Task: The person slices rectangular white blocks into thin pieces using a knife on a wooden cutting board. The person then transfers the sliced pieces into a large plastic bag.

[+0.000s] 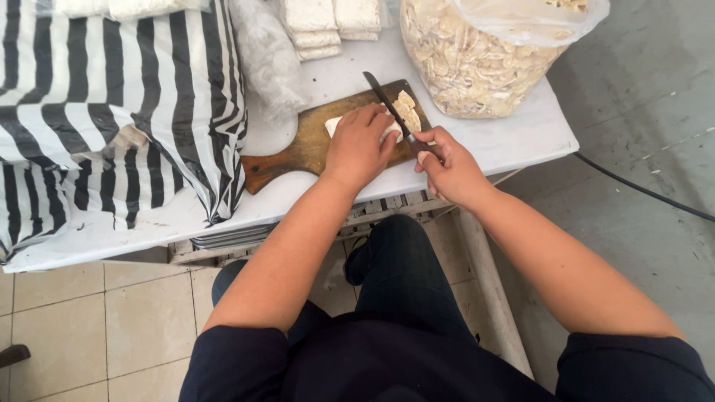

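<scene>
My left hand presses flat on a pale white block lying on a dark wooden cutting board. My right hand grips the handle of a knife, whose dark blade slants across the block just right of my left fingers. Thin cut slices lie on the board beyond the blade.
A large clear bag of sliced pale chips stands at the back right of the white table. A black-and-white striped bag fills the left side. Stacked white blocks sit at the back. Tiled and concrete floor lies below.
</scene>
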